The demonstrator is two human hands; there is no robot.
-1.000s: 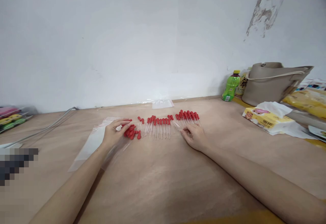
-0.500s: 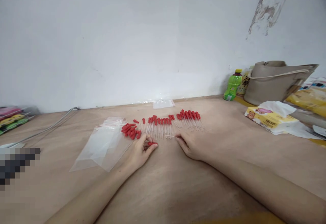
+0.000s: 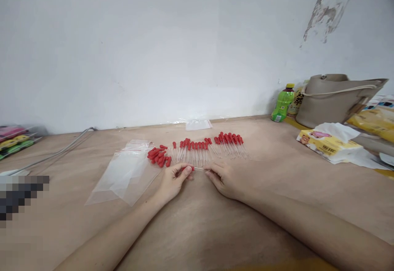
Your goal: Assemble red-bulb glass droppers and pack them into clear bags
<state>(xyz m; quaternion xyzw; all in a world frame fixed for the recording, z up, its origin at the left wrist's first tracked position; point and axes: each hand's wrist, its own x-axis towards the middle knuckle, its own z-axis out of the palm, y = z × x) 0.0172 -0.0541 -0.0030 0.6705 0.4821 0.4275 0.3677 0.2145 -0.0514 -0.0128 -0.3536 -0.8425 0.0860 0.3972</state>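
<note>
My left hand (image 3: pixel 175 180) pinches a red rubber dropper bulb (image 3: pixel 188 168) between thumb and fingers. A thin clear dropper tube (image 3: pixel 200 169) runs from the bulb's mouth to my right hand (image 3: pixel 223 178), whose fingertips are closed on its other end. How deep the tube sits in the bulb I cannot tell. Just beyond my hands lie droppers with red bulbs fitted (image 3: pixel 197 145), side by side, tips toward me. A second cluster of such droppers (image 3: pixel 229 138) lies to their right. Loose red bulbs (image 3: pixel 158 156) are heaped beyond my left hand.
Clear zip bags (image 3: pixel 123 176) lie left of the bulbs; a small one (image 3: pixel 198 125) is by the wall. A tissue box (image 3: pixel 328 143), green bottle (image 3: pixel 282 103) and grey-beige bag (image 3: pixel 326 98) stand right. A grey cable (image 3: pixel 66 150) and colourful packets (image 3: pixel 15 141) are left.
My hands have come together. The red bulb in my left hand has turned and risen toward the tube, and the tube's free end now meets the bulb.
</note>
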